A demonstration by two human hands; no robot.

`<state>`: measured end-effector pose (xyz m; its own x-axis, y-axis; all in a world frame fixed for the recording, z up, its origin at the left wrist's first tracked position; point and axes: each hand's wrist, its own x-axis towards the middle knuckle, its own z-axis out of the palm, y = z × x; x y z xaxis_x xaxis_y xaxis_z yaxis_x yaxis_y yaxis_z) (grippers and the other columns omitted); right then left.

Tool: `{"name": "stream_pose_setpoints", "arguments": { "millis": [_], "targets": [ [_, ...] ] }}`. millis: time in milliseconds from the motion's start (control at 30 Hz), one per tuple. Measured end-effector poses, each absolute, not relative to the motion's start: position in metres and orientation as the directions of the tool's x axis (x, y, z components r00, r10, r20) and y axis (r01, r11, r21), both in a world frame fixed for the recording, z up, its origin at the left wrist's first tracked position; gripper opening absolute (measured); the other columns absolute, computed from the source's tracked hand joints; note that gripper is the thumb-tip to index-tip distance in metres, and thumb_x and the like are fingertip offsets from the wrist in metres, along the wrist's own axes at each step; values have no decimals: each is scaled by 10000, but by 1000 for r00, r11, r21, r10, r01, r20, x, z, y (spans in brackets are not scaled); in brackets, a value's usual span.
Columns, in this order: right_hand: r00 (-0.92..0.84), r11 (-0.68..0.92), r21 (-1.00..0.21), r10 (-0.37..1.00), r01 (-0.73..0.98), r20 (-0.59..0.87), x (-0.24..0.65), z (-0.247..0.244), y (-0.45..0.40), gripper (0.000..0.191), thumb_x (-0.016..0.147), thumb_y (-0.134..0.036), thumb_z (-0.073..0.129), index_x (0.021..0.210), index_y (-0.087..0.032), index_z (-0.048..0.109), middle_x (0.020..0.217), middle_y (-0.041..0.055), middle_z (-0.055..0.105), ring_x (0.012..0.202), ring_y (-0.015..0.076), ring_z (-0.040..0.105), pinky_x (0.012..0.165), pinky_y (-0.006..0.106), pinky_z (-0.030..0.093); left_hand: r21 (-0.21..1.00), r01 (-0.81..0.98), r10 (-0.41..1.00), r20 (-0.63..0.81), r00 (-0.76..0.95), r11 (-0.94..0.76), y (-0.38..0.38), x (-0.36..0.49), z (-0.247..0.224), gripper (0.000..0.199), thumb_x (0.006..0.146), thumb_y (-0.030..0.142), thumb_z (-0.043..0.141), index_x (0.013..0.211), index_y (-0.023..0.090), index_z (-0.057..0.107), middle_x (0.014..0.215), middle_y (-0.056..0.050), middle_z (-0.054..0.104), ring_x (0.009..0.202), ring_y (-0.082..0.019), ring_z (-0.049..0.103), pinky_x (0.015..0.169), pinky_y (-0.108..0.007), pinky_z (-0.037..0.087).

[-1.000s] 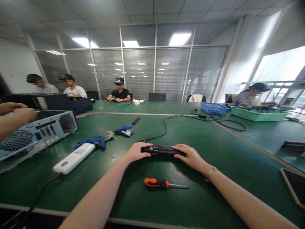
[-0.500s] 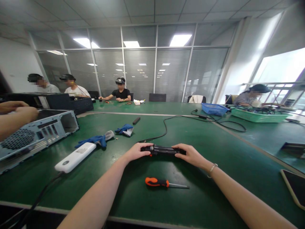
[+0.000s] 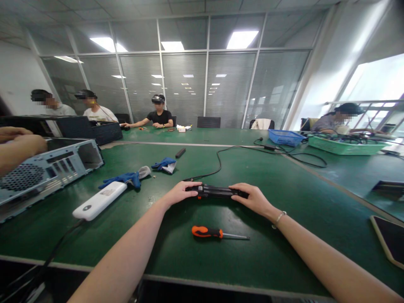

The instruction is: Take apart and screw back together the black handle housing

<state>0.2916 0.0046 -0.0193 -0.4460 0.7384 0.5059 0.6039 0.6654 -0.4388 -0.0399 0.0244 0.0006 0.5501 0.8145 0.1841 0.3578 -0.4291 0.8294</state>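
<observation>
A long, slim black object [image 3: 218, 192] with a small orange-red part beneath its left end lies level over the green table [image 3: 274, 256]. I cannot tell its exact kind. My left hand [image 3: 181, 193] is closed on its left end, thumb toward me and fingers behind. At its right end my right hand [image 3: 251, 196] grips it in the same way. Both ends are partly hidden by my hands. Nearer to me, an orange-and-black screwdriver [image 3: 206, 232] rests on the table, its metal shaft pointing right.
To the left are a white power strip [image 3: 100, 201], blue-and-grey gloves [image 3: 131, 179] and an open metal computer case [image 3: 71, 162] with a co-worker's hands [image 3: 23, 145] over it. A black cable [image 3: 220, 162] runs toward blue [image 3: 285, 137] and green [image 3: 347, 145] baskets. A phone [image 3: 389, 240] lies right.
My view has tilted slightly, so the table and things on it sit higher in the picture. Both hands keep their hold on the black object, with no clear shift.
</observation>
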Motion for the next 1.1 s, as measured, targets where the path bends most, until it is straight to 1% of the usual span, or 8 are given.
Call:
{"name": "stream_pose_setpoints", "arguments": {
  "millis": [200,333,467,567,733,833,900,1100],
  "targets": [
    [-419,716,-396,673,574,610,287,-20,-2,282,841,-368,633,1096,-256,677,1063,73,685,1001,235,613,899,418,513,882,283,841,199,503,-378,27,-42,-5,560,682,250,775,1210,119,641,1150,-119,688,1050,-271,642,983,-410,453],
    [-399,712,-410,676,570,620,287,-21,-2,280,843,-363,637,1098,-254,674,1068,68,678,998,227,613,902,402,511,848,326,832,214,512,-418,27,-43,-5,649,605,210,828,1218,114,634,1142,-119,691,1053,-282,638,987,-408,448],
    [-412,702,-422,692,573,592,289,-21,1,284,833,-376,649,1086,-250,674,1059,61,680,988,223,618,892,386,513,808,360,824,248,509,-466,26,-43,-5,582,652,216,796,1206,123,644,1144,-105,694,1061,-274,635,995,-392,443],
    [-450,693,-383,702,611,552,290,-21,3,307,857,-382,616,1130,-247,654,1091,68,671,1010,226,610,906,393,506,777,377,810,276,517,-505,24,-42,-3,550,687,231,771,1212,133,641,1167,-98,686,1076,-263,632,1004,-376,436],
    [-496,673,-297,716,678,492,289,-22,2,374,933,-388,481,1276,-271,573,1194,81,630,1055,230,595,925,408,501,633,500,784,303,542,-590,21,-43,1,591,716,234,750,1281,167,590,1265,-101,631,1186,-271,565,1052,-384,390],
    [-490,678,-271,701,683,518,287,-22,1,368,942,-389,464,1273,-271,575,1171,85,637,1047,236,592,918,418,497,561,551,775,315,548,-617,22,-44,-3,671,695,191,761,1329,198,542,1322,-95,589,1247,-264,520,1093,-381,346],
    [-486,691,-255,679,677,550,286,-22,2,360,943,-381,468,1263,-265,582,1157,92,640,1050,246,585,924,440,485,532,570,771,317,552,-626,25,-44,-7,679,724,175,731,1363,189,503,1363,-107,551,1271,-258,499,1107,-381,328],
    [-457,706,-291,662,646,594,286,-26,4,360,933,-393,482,1251,-265,593,1150,100,638,1052,257,582,931,460,484,543,568,777,310,548,-618,28,-44,-12,709,762,197,695,1417,202,424,1412,-105,500,1304,-249,469,1117,-389,320]
  ]
}}
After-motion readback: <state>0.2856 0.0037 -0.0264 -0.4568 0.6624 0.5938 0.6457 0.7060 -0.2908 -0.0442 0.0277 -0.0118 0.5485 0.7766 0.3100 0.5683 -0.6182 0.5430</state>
